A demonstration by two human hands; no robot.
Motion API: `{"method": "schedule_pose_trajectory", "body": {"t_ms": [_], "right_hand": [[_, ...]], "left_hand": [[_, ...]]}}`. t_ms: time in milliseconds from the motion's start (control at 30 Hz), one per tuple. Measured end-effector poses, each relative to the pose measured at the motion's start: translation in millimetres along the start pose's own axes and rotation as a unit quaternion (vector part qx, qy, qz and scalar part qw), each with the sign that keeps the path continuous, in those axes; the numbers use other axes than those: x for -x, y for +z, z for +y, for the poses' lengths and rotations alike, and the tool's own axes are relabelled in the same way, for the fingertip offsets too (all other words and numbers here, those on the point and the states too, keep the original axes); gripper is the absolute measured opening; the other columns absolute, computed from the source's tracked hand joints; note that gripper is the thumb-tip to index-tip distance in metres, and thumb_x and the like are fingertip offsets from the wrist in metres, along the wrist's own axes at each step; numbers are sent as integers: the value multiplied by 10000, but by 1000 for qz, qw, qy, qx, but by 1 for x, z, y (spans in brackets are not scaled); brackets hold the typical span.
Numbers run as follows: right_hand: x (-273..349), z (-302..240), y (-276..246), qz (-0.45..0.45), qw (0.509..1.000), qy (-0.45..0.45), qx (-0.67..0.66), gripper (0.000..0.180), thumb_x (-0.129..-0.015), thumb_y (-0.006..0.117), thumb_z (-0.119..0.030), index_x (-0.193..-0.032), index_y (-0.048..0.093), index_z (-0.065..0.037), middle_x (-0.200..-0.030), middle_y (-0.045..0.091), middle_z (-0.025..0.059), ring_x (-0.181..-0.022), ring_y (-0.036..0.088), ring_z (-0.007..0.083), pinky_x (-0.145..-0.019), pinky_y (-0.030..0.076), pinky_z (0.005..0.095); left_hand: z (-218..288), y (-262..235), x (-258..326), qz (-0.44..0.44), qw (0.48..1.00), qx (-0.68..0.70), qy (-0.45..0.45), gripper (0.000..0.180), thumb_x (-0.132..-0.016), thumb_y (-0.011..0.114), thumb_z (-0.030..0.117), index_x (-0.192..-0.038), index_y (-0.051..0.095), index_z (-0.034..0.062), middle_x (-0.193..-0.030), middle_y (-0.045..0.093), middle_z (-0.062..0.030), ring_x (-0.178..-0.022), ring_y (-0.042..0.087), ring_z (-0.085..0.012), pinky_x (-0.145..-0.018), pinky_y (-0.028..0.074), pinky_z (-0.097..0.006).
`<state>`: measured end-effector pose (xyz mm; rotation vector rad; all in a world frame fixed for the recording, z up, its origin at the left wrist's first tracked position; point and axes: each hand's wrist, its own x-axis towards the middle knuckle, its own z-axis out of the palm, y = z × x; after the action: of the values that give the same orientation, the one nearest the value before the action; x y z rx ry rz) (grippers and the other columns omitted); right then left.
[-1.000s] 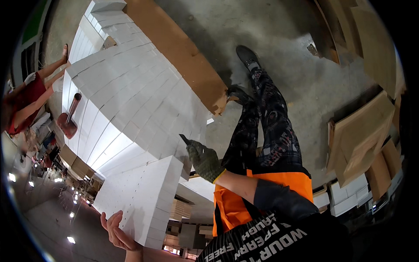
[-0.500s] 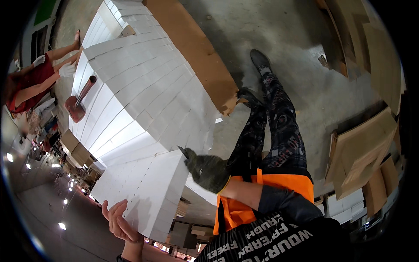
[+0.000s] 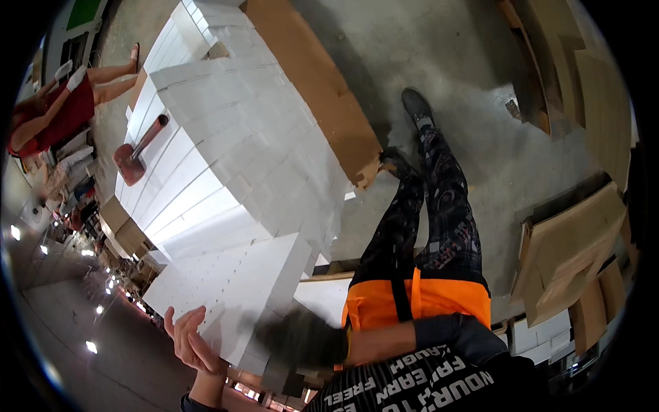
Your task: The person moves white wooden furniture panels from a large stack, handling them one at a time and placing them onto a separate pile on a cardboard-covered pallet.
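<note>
My bare left hand point(image 3: 192, 338) is at the near left end of a white panel point(image 3: 240, 281) with rows of small dark holes. Its fingers are apart and slightly bent; I cannot tell whether they touch the panel. My right hand point(image 3: 302, 338), in a dark glove, is beside the panel's near right side, smeared by motion. Its fingers, and anything in them, cannot be made out. Beyond the holed panel is a large stack of white boards point(image 3: 240, 130). A mallet point(image 3: 128, 165) with a reddish head lies on the stack's left part.
A brown cardboard strip point(image 3: 312, 75) runs along the stack's right side. Flattened cardboard point(image 3: 570, 240) leans at the right. A person in red point(image 3: 58, 113) with white gloves stands beyond the stack at far left. My legs and an orange apron point(image 3: 381, 302) are right of the panels.
My right hand, earlier at the panel's corner with a pointed blade showing, has moved down toward my left hand; no blade shows now. The person in red has drawn their hands back from the stack.
</note>
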<state>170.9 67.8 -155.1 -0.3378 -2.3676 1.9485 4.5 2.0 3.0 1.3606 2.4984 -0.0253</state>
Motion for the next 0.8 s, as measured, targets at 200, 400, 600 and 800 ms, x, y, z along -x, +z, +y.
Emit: {"method": "schedule_pose_trajectory", "body": {"t_ms": [200,400,600,800], "right_hand": [[-2,-14,1,-106,994,1,-8,350,-898,413,-194,-1192,490,-20,-863,604,122,-618,593,217,-484,476,310],[-2,-12,0,-102,995,-20,4,364,-895,412,-167,-1227,465,-26,-950,612,124,-636,605,209,-489,484,296],[-17,73,-7,194,973,-110,-52,381,-867,479,-115,-1230,471,3,-865,606,97,-630,597,188,-473,476,298],[-25,110,-34,-17,999,40,4,353,-860,469,-182,-1192,487,-66,-704,617,108,-600,604,276,-497,469,378]], "left_hand": [[-1,1,-1,8,1000,12,-15,329,-844,320,108,-811,613,-38,-806,646,-163,-780,621,-273,-1005,287,-493],[-2,-1,-2,4,1000,13,-19,325,-840,316,111,-808,608,-28,-814,645,-163,-774,623,-268,-1006,285,-491],[0,-5,-7,-21,999,18,-27,321,-849,309,116,-828,597,-24,-821,641,-165,-781,616,-270,-1005,281,-510],[-4,-5,-8,-28,999,29,-37,321,-850,311,121,-837,599,-22,-827,638,-163,-790,613,-272,-1005,272,-524]]}}
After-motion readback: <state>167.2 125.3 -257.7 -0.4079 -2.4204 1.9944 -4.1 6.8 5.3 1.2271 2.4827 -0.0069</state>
